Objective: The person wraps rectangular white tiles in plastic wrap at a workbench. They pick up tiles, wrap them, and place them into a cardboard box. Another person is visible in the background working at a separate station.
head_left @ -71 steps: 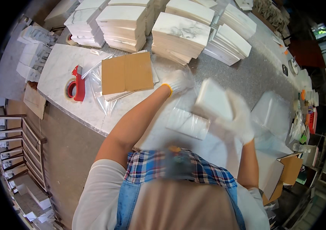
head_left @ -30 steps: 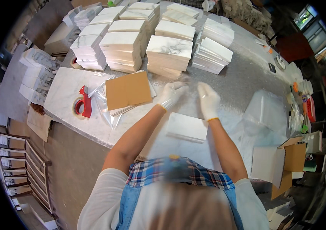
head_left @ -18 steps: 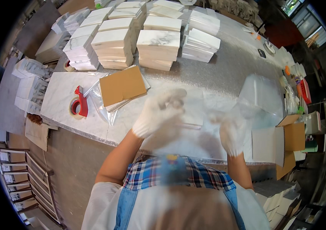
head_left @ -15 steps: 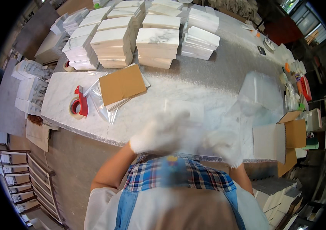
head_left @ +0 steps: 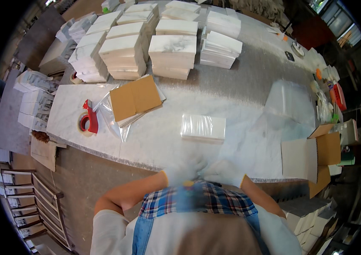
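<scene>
Both of my hands wear white knit gloves. My left hand (head_left: 183,169) is close to my apron at the table's near edge, its fingers blurred. Beside it, almost touching, is my right hand (head_left: 223,172), whose fingers are also unclear. Whether either holds anything small cannot be made out. Ahead of them a block of white marble tiles wrapped in clear shiny plastic (head_left: 203,127) lies on the pale marble tabletop (head_left: 155,148), apart from both hands.
Brown cardboard sheets (head_left: 136,98) lie on clear plastic to the left, near a red tape dispenser (head_left: 90,119). Stacked marble tiles (head_left: 173,46) line the back. At the right are plastic sheets (head_left: 289,102) and an open cardboard box (head_left: 300,159). A slatted rack (head_left: 46,204) stands at lower left.
Both hands have drawn back toward my body and closer together, away from the middle of the tabletop. The wrapped tile block, blurred and partly covered before, now shows fully.
</scene>
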A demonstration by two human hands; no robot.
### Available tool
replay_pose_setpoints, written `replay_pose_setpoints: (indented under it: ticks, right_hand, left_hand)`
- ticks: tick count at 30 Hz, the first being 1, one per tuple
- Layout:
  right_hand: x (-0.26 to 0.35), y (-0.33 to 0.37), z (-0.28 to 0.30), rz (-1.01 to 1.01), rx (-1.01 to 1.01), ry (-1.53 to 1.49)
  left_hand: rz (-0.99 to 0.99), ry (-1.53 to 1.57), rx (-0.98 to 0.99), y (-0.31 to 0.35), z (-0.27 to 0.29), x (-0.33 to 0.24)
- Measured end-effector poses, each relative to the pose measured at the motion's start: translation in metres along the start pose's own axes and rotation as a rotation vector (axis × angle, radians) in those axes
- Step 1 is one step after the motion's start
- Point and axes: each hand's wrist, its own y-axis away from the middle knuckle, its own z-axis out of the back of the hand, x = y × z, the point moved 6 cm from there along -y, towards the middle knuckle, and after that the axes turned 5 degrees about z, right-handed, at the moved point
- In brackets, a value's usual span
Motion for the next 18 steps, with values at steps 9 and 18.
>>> replay_pose_setpoints:
  ticks: [9, 18]
  right_hand:
    - [-0.048, -0.082, 0.302, -0.056, -0.734, 0.527]
    - [-0.127, -0.206, 0.434, -0.321, -0.419, 0.752]
  left_hand:
    - [0.038, -0.067, -0.291, -0.015, -0.078, 0.016]
    - [0.066, -0.140, -0.529, -0.013, -0.104, 0.015]
